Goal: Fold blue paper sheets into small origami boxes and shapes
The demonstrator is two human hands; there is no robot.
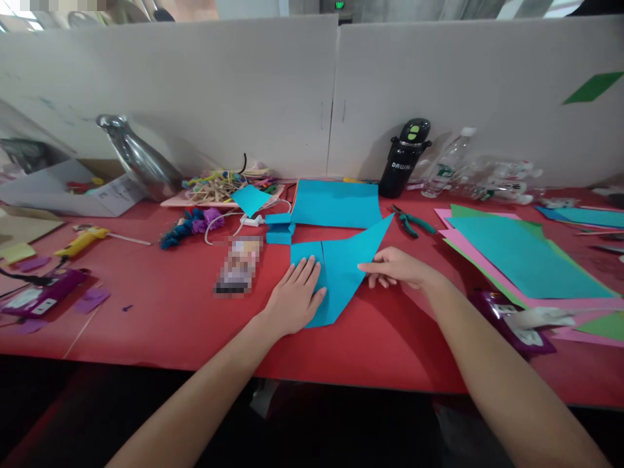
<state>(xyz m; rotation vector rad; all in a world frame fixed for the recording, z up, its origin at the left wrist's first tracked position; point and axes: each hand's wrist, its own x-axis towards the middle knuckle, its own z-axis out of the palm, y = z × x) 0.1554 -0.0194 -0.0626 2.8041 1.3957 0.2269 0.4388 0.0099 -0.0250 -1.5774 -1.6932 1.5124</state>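
A: Main item?
B: One blue paper sheet (344,266), flat-laid on the red table (185,325), directly before the wearer.

A: Orientation?
B: Long axis on a diagonal, near left to far right. Sharp corner at the far right, aimed toward the green-handled pliers (413,221).

A: Hands?
B: Well apart from each other. Left hand (295,296): palm down, fingers extended, flat on the sheet's left part. Right hand (385,268): at the right edge, fingers partly curled; pinching or merely touching, cannot tell.

A: Containers?
B: Pink tray (170,203), with a heap of pale sticks and coloured bits, plus a small blue paper on top. White box (117,201), with red and yellow pieces inside. Black bottle (402,159), lettered "DAWN", upright and opaque. Clear plastic bottle (443,170) beside it.

A: Appearance of the main item?
B: Plain bright blue, matte, irregular in outline. Straight slanting lower right edge, curved upper edge toward the sharp corner, dark line down from the top edge near the left fingers.
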